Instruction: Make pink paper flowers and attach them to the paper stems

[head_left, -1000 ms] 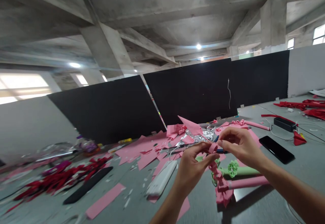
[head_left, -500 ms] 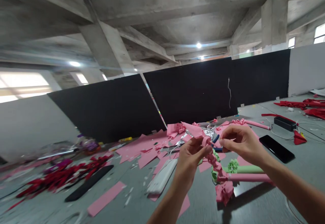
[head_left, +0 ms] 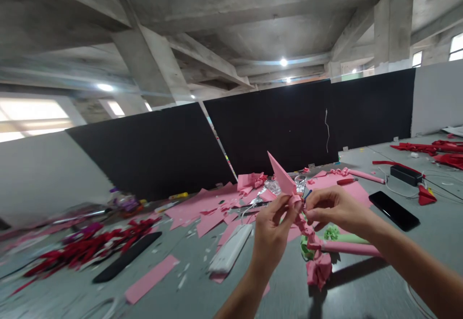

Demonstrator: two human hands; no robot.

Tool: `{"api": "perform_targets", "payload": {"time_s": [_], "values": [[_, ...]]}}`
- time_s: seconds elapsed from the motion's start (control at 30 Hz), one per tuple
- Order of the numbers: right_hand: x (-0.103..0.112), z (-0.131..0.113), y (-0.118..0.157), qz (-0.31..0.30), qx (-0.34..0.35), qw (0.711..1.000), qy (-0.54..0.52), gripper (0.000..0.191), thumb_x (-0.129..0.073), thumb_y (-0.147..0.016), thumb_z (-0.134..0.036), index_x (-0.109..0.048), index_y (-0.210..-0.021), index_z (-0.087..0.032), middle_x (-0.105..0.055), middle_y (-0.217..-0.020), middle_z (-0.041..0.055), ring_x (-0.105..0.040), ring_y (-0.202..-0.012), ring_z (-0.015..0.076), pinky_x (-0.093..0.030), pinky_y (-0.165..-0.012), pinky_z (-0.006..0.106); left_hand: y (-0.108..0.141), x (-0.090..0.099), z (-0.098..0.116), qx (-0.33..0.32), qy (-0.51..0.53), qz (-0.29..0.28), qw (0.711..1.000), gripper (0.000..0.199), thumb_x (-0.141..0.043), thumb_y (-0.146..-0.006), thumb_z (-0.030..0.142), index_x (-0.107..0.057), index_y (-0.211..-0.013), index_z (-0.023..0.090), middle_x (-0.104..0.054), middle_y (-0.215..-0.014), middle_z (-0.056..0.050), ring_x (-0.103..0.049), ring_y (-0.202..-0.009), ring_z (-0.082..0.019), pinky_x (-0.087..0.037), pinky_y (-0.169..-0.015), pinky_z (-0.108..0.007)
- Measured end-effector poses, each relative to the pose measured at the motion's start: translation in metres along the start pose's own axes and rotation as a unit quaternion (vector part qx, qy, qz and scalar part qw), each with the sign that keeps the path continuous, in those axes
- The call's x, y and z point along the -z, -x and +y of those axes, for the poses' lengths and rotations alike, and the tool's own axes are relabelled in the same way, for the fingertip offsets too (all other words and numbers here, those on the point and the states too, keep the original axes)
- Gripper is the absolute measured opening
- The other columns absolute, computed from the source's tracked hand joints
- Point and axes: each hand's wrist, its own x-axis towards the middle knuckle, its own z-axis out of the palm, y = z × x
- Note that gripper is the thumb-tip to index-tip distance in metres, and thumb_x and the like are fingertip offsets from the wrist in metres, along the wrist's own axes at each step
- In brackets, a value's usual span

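Observation:
A pink paper piece (head_left: 284, 178) rises to a point above my left hand (head_left: 272, 227), whose thumb and fingers pinch its folded base. From that base a knotted pink paper chain (head_left: 310, 238) hangs down to a crumpled pink clump (head_left: 319, 270). My right hand (head_left: 331, 205) is closed close beside the same base; its fingertips come together there, and what they grip is too small to make out. A pink rolled tube (head_left: 352, 247) and a green tube (head_left: 349, 238) with a curly green end (head_left: 331, 232) lie behind the chain.
Flat pink sheets (head_left: 202, 208) and scraps cover the back middle. A white power strip (head_left: 231, 249), black bar (head_left: 128, 257) and red paper strips (head_left: 83, 246) lie left. A black phone (head_left: 394, 210) and black adapter (head_left: 405, 175) lie right. Dark panels (head_left: 267, 131) stand behind.
The pink piece above my left hand has turned from lying sideways to pointing up. My right hand has moved slightly left and lower, closer to my left. A red tool now shows behind it.

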Motion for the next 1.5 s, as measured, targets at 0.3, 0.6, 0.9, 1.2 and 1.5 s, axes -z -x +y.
{"api": "perform_targets", "payload": {"time_s": [0.3,0.6,0.9,1.2,1.5], "values": [[-0.002,0.005,-0.005,0.075,-0.049,0.995,-0.038,0.035,-0.101,-0.069,-0.041,-0.079,-0.083,-0.017,-0.077,-0.080,0.0039,-0.077,-0.077,0.0176,-0.066,-0.074,0.029,-0.002,-0.003,0.002,-0.073,-0.078,0.005,0.994,0.020,-0.074,-0.097,0.034,-0.073,-0.084,0.019,-0.065,-0.086,-0.001,-0.061,-0.081,-0.015,-0.049,-0.069,-0.020],[-0.001,0.006,-0.007,0.062,-0.080,0.994,-0.048,0.032,-0.100,-0.069,-0.041,-0.083,-0.085,-0.018,-0.078,-0.078,0.0029,-0.076,-0.074,0.0159,-0.066,-0.075,0.029,-0.002,0.000,0.001,-0.089,-0.110,-0.001,0.990,0.018,-0.075,-0.096,0.029,-0.072,-0.081,0.020,-0.062,-0.082,-0.001,-0.060,-0.082,-0.017,-0.048,-0.077,-0.024],[0.001,0.009,-0.008,0.055,-0.096,0.992,-0.067,0.023,-0.097,-0.069,-0.033,-0.083,-0.079,-0.018,-0.075,-0.072,0.0013,-0.070,-0.066,0.0134,-0.063,-0.072,0.028,-0.002,0.010,0.007,-0.045,-0.115,-0.079,0.989,0.023,-0.073,-0.097,0.036,-0.068,-0.081,0.020,-0.068,-0.092,-0.004,-0.062,-0.089,-0.021,-0.049,-0.086,-0.029],[-0.002,0.019,-0.010,0.098,-0.068,0.991,-0.067,0.017,-0.090,-0.066,-0.031,-0.082,-0.071,-0.017,-0.069,-0.062,0.0019,-0.062,-0.058,0.0130,-0.051,-0.061,0.028,-0.006,0.011,0.005,-0.065,-0.131,-0.076,0.986,0.024,-0.080,-0.092,0.036,-0.070,-0.079,0.020,-0.068,-0.085,-0.002,-0.061,-0.082,-0.019,-0.048,-0.078,-0.027],[-0.012,0.023,-0.008,0.147,-0.037,0.985,-0.087,0.013,-0.081,-0.063,-0.026,-0.080,-0.066,-0.014,-0.064,-0.059,0.0020,-0.054,-0.056,0.0130,-0.043,-0.060,0.030,-0.005,0.008,0.003,-0.026,-0.098,-0.074,0.992,0.030,-0.079,-0.093,0.042,-0.069,-0.077,0.018,-0.061,-0.082,-0.002,-0.056,-0.080,-0.018,-0.047,-0.075,-0.027]]}}
